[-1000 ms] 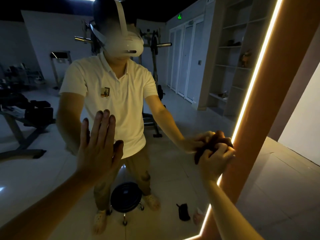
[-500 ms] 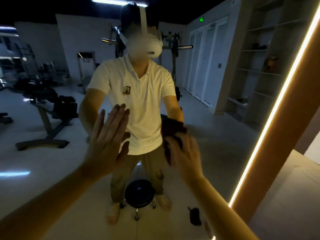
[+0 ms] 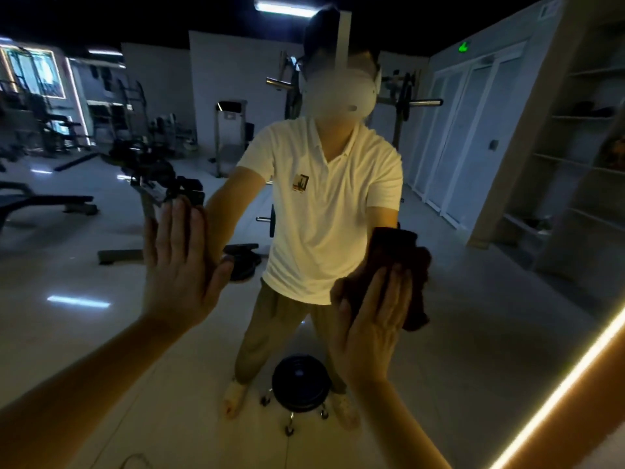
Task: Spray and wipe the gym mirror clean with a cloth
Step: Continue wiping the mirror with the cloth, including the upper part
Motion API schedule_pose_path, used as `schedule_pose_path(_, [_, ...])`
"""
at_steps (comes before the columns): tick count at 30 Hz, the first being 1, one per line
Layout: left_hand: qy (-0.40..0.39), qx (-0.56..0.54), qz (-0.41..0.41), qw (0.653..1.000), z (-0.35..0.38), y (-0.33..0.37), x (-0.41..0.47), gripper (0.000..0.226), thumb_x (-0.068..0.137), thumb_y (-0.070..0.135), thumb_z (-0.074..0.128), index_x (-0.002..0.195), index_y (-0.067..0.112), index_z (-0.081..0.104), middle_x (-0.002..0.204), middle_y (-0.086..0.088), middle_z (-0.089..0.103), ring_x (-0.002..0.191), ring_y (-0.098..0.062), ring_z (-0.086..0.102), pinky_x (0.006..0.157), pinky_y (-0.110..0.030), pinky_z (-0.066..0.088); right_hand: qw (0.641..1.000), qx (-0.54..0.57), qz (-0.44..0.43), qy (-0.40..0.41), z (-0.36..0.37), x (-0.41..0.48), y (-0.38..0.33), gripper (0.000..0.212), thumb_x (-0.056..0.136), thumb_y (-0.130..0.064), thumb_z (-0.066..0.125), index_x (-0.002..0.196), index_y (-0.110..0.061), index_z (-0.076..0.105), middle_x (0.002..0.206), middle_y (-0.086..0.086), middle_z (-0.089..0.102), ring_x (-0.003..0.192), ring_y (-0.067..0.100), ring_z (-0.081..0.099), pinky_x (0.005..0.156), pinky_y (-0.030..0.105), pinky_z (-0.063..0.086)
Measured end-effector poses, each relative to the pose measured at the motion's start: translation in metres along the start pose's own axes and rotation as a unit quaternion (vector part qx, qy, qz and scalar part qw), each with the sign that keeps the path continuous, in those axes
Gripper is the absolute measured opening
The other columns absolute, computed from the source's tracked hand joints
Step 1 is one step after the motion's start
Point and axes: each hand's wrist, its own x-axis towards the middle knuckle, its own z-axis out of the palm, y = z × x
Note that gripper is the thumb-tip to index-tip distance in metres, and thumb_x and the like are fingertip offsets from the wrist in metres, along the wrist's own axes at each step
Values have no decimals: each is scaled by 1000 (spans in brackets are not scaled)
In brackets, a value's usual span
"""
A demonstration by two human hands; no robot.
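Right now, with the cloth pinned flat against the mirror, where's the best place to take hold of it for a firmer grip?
Probably the bunched fold of the dark red cloth that hangs free beside the right hand, on its right side. Come in from the right along the mirror: the rest lies trapped flat under palm and fingers.

Floor (image 3: 84, 333), read off the mirror (image 3: 500, 333): pale glossy tile. Black round stool (image 3: 301, 384) on casters stands on it. Pale shoes (image 3: 235, 394) just beside stool, one each side. Weight bench (image 3: 44, 203) well left of stool, farther back.
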Motion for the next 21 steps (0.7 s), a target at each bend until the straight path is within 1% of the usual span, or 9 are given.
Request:
schedule_pose_path(3, [14, -32, 17, 999, 6, -5, -1, 87, 103, 54, 42, 163, -3, 17, 170, -28, 9, 160, -43, 8, 126, -65, 10, 998, -17, -35, -41, 31, -19, -46, 66, 103, -25, 51, 160, -8, 22, 165, 15, 23, 156, 36, 17, 119, 62, 32])
schedule_pose_path(6, [23, -87, 41, 995, 2, -8, 1, 79, 106, 49, 42, 163, -2, 21, 170, -28, 12, 161, -40, 6, 128, -63, 8, 990, -39, -107, -82, 59, -35, -81, 73, 98, -17, 56, 162, -14, 23, 168, 9, 20, 159, 30, 12, 123, 56, 28])
schedule_pose_path(8, [2, -119, 60, 991, -4, -14, 1, 74, 106, 40, 46, 163, 0, 22, 172, -26, 9, 161, -39, 5, 128, -62, 8, 982, -68, -141, -106, 70, -46, -99, 71, 95, -12, 57, 160, -13, 28, 170, 5, 16, 159, 30, 12, 125, 53, 26])
schedule_pose_path(12, [-21, -176, 120, 977, -19, -36, 0, 72, 100, 28, 51, 162, -1, 28, 172, -22, 14, 160, -39, 13, 126, -64, 16, 984, -125, -94, -86, 67, -49, -124, 89, 80, 3, 78, 156, -13, 33, 165, 7, 27, 158, 27, 13, 128, 41, 17])
schedule_pose_path(14, [-14, -194, 140, 971, -25, -48, 5, 72, 100, 30, 49, 161, -2, 30, 171, -23, 17, 160, -39, 16, 125, -66, 16, 982, -120, -95, -110, 63, -49, -139, 92, 80, 3, 80, 157, -14, 32, 167, 6, 24, 159, 25, 11, 128, 34, 14])
schedule_pose_path(15, [-6, -195, 140, 971, -27, -54, 10, 70, 102, 32, 46, 160, -3, 30, 171, -23, 18, 159, -40, 17, 125, -67, 16, 979, -105, -115, -129, 64, -50, -148, 92, 82, 3, 78, 159, -15, 31, 168, 5, 21, 160, 25, 11, 128, 33, 18])
schedule_pose_path(18, [8, -171, 125, 977, -29, -73, 25, 67, 106, 33, 37, 161, -4, 26, 172, -22, 13, 160, -39, 14, 126, -66, 15, 963, -86, -175, -184, 76, -48, -173, 93, 87, -3, 72, 162, -16, 19, 169, 8, 19, 160, 25, 8, 123, 41, 33])
schedule_pose_path(19, [10, -164, 129, 978, -27, -80, 28, 67, 106, 33, 36, 161, -4, 25, 172, -22, 12, 160, -38, 13, 127, -64, 14, 961, -93, -187, -183, 79, -47, -177, 91, 89, -7, 72, 162, -15, 19, 168, 9, 20, 160, 25, 8, 123, 43, 33])
schedule_pose_path(21, [11, -141, 156, 977, -21, -92, 29, 68, 106, 35, 38, 161, -3, 26, 172, -23, 14, 160, -37, 14, 128, -61, 14, 957, -120, -211, -159, 82, -41, -174, 80, 92, -18, 74, 158, -12, 29, 164, 10, 27, 159, 24, 13, 125, 41, 28])
